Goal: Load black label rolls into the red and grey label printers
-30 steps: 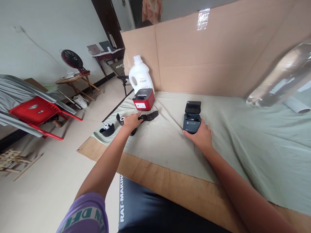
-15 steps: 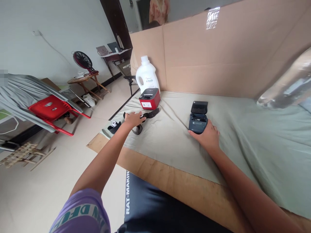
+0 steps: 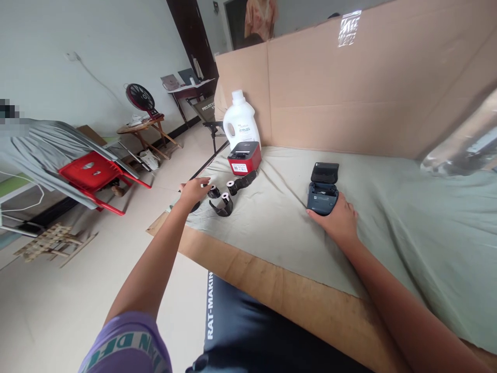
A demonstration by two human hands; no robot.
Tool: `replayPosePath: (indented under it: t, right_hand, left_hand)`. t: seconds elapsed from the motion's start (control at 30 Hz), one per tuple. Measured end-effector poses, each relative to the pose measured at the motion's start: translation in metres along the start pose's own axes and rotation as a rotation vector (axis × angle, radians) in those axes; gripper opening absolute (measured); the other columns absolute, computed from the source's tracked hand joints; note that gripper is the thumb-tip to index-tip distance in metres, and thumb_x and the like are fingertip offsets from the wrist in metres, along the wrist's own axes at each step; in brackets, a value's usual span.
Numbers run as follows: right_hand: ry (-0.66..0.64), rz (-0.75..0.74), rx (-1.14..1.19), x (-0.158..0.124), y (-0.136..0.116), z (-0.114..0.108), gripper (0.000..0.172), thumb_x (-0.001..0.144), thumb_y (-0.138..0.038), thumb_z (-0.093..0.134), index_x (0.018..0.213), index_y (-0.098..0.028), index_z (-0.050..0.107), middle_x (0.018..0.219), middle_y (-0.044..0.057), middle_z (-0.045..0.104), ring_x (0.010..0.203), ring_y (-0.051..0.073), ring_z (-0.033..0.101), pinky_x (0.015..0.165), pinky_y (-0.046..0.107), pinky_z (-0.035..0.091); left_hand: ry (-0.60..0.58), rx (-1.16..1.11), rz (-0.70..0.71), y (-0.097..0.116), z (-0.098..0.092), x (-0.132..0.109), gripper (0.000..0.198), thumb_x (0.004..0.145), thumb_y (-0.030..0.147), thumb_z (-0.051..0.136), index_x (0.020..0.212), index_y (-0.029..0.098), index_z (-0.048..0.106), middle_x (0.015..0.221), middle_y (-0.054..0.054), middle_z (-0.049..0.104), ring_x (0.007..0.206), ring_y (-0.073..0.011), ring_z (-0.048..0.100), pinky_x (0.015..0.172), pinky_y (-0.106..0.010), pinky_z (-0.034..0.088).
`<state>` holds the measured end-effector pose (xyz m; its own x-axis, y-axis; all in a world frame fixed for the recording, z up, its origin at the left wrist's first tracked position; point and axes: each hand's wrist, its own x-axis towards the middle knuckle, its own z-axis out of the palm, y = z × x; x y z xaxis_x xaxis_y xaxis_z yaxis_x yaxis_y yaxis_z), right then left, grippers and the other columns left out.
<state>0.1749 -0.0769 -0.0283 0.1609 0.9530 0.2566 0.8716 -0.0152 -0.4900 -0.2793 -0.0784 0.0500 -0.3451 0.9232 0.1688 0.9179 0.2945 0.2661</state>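
My left hand (image 3: 193, 190) reaches out to the table's left corner, fingers stretched over a black roll holder (image 3: 196, 207) that it mostly hides. Just right of it lie two more black holders with white paper rolls (image 3: 223, 204) and a black strap-like piece with a roll (image 3: 241, 183). My right hand (image 3: 337, 221) is wrapped round the near end of a small dark blue printer (image 3: 322, 196), whose lid (image 3: 325, 172) stands open, on the pale green cloth (image 3: 388, 217).
A red-and-black label printer (image 3: 244, 158) and a white plastic jug (image 3: 241, 122) stand at the back left against a cardboard wall (image 3: 349, 93). A clear film roll (image 3: 462, 150) lies at the right. Left of the table are a red chair (image 3: 91, 173) and a fan (image 3: 140, 97).
My left hand has moved left, off the middle roll holders and onto the leftmost one, so those holders now show. The right hand stays on the blue printer. The view has shifted left.
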Motion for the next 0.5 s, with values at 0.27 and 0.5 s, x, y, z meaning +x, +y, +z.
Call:
replayPosePath:
  t: [0.27,0.5]
  right_hand:
    - [0.005,-0.023,0.008,0.001,0.003,0.004,0.093,0.069,-0.062,0.074,0.140,-0.013,0.039,0.126,0.025,0.063,0.119,0.043,0.055,0.095,0.050,0.039]
    - [-0.005,-0.005,0.001,0.000,0.000,0.001,0.092,0.067,-0.063,0.074,0.138,-0.015,0.039,0.124,0.022,0.064,0.118,0.041,0.056,0.094,0.048,0.040]
  left_hand:
    - [-0.118,0.133,0.034,0.000,0.018,0.007,0.045,0.077,0.042,0.064,0.120,0.032,0.072,0.117,-0.007,0.075,0.114,-0.0333,0.064,0.101,-0.044,0.037]
    - [0.030,-0.113,0.033,0.008,0.010,0.001,0.043,0.072,0.027,0.066,0.114,0.025,0.075,0.102,-0.007,0.077,0.100,-0.0295,0.068,0.099,-0.040,0.045]
